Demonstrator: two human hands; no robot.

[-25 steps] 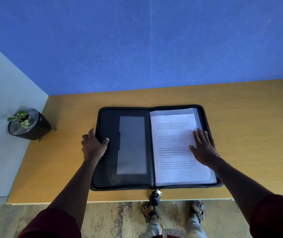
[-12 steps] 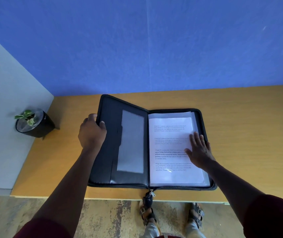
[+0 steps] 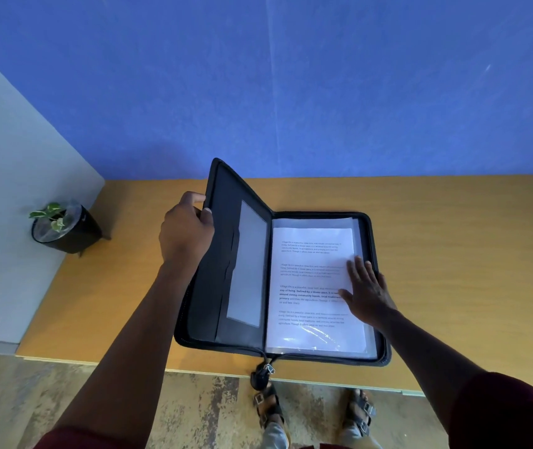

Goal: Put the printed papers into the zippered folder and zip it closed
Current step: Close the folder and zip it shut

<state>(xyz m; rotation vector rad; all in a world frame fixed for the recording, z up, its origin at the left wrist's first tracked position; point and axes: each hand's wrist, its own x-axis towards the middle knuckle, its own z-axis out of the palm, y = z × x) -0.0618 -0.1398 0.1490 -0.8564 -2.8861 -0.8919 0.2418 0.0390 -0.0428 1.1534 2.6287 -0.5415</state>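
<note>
Fingers of the left hand [image 3: 185,233] curl round the outer edge of the zippered folder's [image 3: 242,270] left cover, thumb on the inside face, holding it tilted up off the surface [image 3: 452,254]; the fingers of the right hand [image 3: 370,294] lie straight and spread, pressing the printed papers [image 3: 310,286] flat in the right half.

By its look the folder is a stiff, padded case, light enough for one hand, hinging at the spine (best held mid-edge, as now). It lies at the near edge of the surface, its long axis running near to far, spine down the middle, opening to the right.

Thin and slippery, probably, the papers share that axis, text tops far.

Smallest, the zipper pull [image 3: 268,369] dangles past the near edge at the spine.
</note>
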